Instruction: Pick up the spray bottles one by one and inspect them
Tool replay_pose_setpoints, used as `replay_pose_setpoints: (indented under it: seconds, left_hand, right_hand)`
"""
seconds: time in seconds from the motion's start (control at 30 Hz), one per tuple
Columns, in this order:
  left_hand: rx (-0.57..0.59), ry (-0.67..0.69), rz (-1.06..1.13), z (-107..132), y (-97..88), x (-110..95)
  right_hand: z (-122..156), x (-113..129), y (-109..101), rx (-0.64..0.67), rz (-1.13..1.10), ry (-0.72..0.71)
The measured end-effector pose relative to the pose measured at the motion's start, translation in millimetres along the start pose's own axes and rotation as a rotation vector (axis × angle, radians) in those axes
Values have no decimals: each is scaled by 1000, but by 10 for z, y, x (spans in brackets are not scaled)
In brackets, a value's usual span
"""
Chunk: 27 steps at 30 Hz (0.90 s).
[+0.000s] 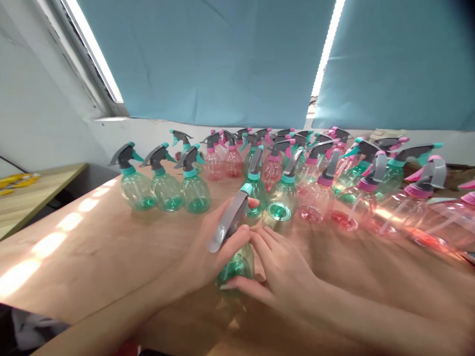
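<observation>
A green spray bottle (pixel 237 264) with a grey trigger head and teal nozzle sits on the wooden table (pixel 111 242) between my hands. My left hand (pixel 211 252) is wrapped round the neck and grey trigger head. My right hand (pixel 278 267) holds the round green body from the right, fingers curled against it. Both hands are closed on this bottle, close to the table's near middle.
Several green spray bottles (pixel 165 185) stand upright at the left back. Several pink spray bottles (pixel 334 198) and more green ones crowd the middle and right. A second wooden table (pixel 33 193) with yellow items lies far left. Blue blinds (pixel 208 59) hang behind.
</observation>
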<state>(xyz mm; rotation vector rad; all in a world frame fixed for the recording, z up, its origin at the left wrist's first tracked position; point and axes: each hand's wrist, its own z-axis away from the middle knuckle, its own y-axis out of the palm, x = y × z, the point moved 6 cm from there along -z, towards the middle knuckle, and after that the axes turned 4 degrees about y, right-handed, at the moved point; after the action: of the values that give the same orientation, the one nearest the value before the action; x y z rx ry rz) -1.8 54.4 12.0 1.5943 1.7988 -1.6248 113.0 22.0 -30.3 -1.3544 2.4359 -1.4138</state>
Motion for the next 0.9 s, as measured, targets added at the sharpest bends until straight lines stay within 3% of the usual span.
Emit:
replay_pose_setpoints:
  seconds: [0.13,0.37,0.63,0.9]
  left_hand:
    - [6,-7,-8,-8,-7,-31]
    - [-21,-77,11,-33,-9,39]
    - [-6,-109,44,-107,22,78]
    - [-61,-108,65,-93,-28,37]
  right_hand:
    - [190,-204,84,161,-40,-13]
    - [535,-748,168,400,-27,153]
    - [593,-846,128,435,-88,186]
    - [569,-871,121,449,-126,195]
